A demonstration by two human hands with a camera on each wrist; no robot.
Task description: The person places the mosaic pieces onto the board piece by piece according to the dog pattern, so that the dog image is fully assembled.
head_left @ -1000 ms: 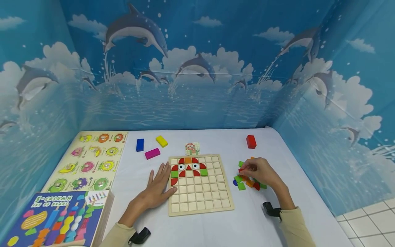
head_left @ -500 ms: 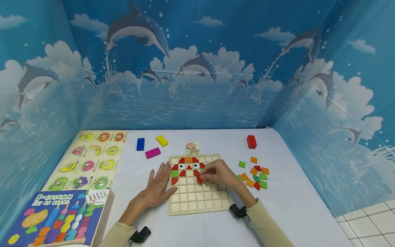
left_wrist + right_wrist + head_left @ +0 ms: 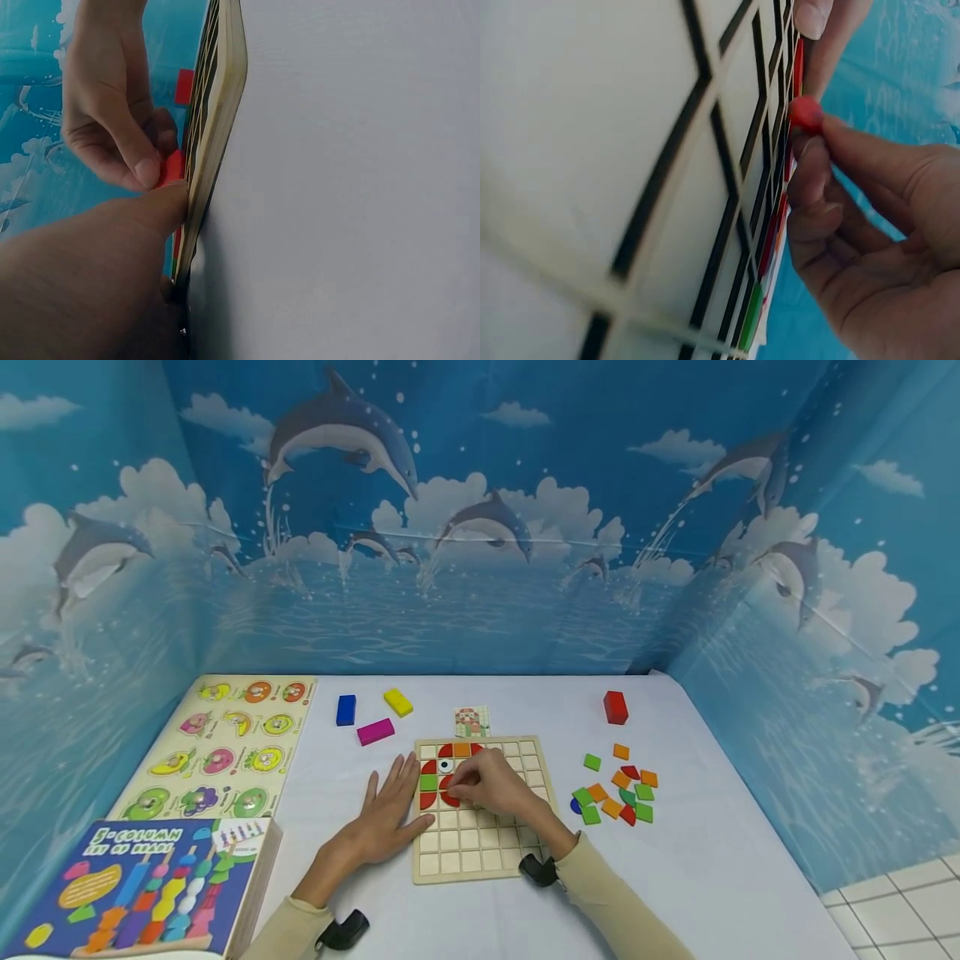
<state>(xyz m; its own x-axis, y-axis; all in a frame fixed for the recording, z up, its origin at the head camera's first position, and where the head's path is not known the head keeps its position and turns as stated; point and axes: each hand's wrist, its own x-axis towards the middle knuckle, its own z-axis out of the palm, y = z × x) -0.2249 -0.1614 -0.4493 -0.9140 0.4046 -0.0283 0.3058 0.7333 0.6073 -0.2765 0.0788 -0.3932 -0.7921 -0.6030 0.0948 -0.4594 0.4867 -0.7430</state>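
Observation:
In the head view a wooden grid board (image 3: 480,863) lies on the table, with red, orange and green tiles and a round eye tile (image 3: 446,766) in its upper left cells. My left hand (image 3: 385,817) lies flat with spread fingers along the board's left edge, thumb touching the rim. Over the board, my right hand (image 3: 491,785) pinches a red curved-edged tile (image 3: 806,115) between thumb and fingertips, close to the third row of cells. That hand covers the tiles on the right of the pattern. The left wrist view shows both hands meeting at the board's edge.
Right of the board is a loose pile of green, orange, red and blue tiles (image 3: 611,808). A small picture card (image 3: 472,722) sits behind the board. Several coloured blocks, such as the red block (image 3: 616,707), stand farther back. A fruit puzzle (image 3: 225,743) and a bead-set box (image 3: 150,889) occupy the left.
My right hand has gone from the tile pile leftward onto the board, passing its right side and now reaching the second column with a red tile. My left hand has stayed at the board's edge.

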